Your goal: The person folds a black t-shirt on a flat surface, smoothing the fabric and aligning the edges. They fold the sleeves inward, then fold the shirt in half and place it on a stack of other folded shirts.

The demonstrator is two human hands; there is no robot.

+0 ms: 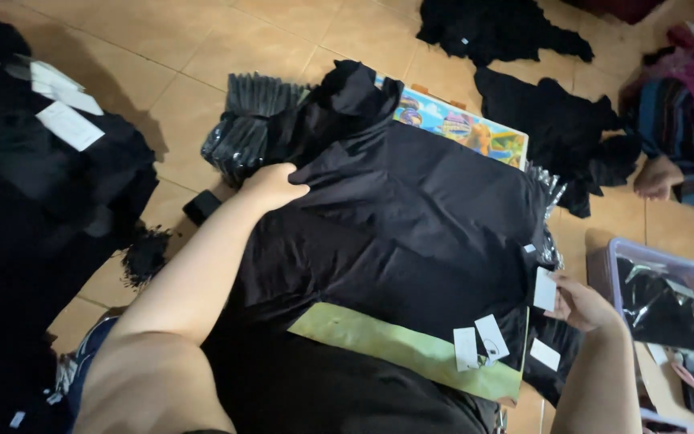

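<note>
Two hands: both on one black garment (411,217), spread flat between them over a board, likely so it lies smooth.
Left hand (273,186): palm down, fingers curled onto the cloth's upper left edge, pressing rather than gripping; it seems to pin that side.
Right hand (581,304): fingers narrowed onto a white paper tag (544,289) at the garment's right edge, lifting it clear of the cloth.
Board: a green-yellow strip (395,347) shows below and between the hands, a colourful printed edge (461,127) beyond them; it looks like a stiff base under the cloth.
More tags (479,341): just left of the right hand, lying loose on the cloth.
Bagged black stack (249,128): just beyond the left hand, on the tiled floor (162,48).
Purple bin (660,301): right of the right hand, holding bagged pieces.
Loose black clothes (34,209): well left of the left hand.
</note>
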